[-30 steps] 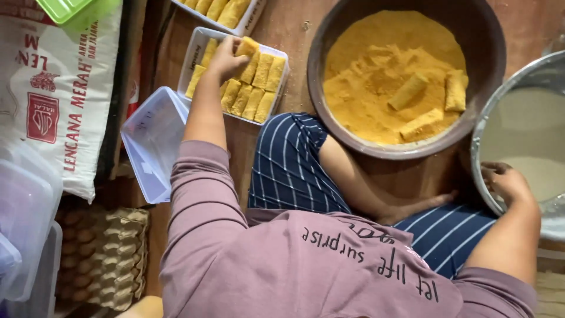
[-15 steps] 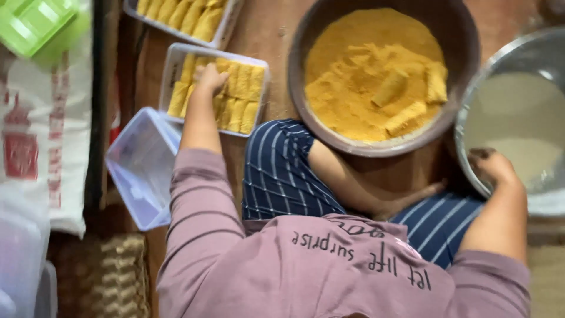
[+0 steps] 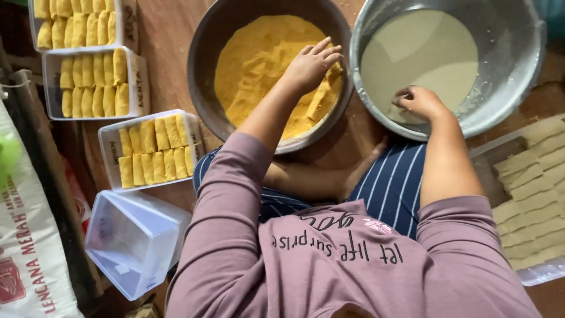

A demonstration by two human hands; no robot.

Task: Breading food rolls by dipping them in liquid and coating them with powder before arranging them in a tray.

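L hand [image 3: 311,65] lies open, fingers spread, on crumb-coated rolls [image 3: 322,97] at right side of crumb bowl [image 3: 218,100]; grip unclear. R hand [image 3: 421,103] dips over batter bowl [image 3: 506,76] rim, fingertips hidden, hold can't tell. Plain rolls [image 3: 532,194] cut off at right. Left: three tubs [image 3: 154,150] of coated rolls, empty tub [image 3: 132,241].

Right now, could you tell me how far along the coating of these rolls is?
Done: three trays hold crumbed rolls. In hand: left hand among rolls in the crumb bowl, right hand in the batter bowl. Left: uncoated rolls and an empty container.
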